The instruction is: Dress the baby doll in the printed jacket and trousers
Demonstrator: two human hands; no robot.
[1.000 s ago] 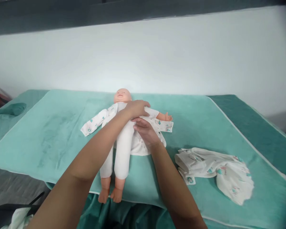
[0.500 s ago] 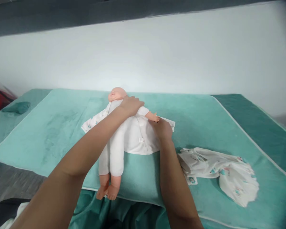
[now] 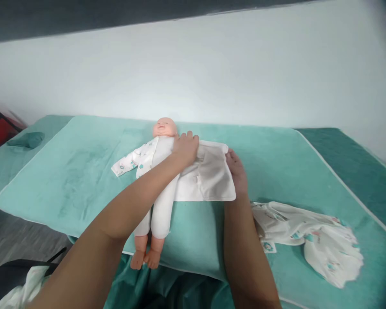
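Observation:
A baby doll [image 3: 164,216] in a white bodysuit lies face up, its head towards the wall. Its arm on the left of the picture is in the sleeve of a white patterned baby jacket [image 3: 217,182]; the jacket's other side is spread out to the right, plain inner face up. My left hand [image 3: 187,148] is closed over the doll's shoulder or upper arm on the right; the rest of that arm is hidden. At the jacket's outer right edge, my right hand [image 3: 236,169] pinches the cloth between its fingers.
Crumpled white patterned baby clothing [image 3: 312,240] lies on the right of the green padded mat [image 3: 67,184]. A small dark green cushion [image 3: 26,140] is at the far left, near a red and black item [image 3: 0,133]. A white wall [image 3: 193,73] stands behind the mat.
My right hand has gone from beside the doll's hand to the jacket's outer edge and spread that side flat. The doll's forearm no longer shows. My left hand stays at the shoulder.

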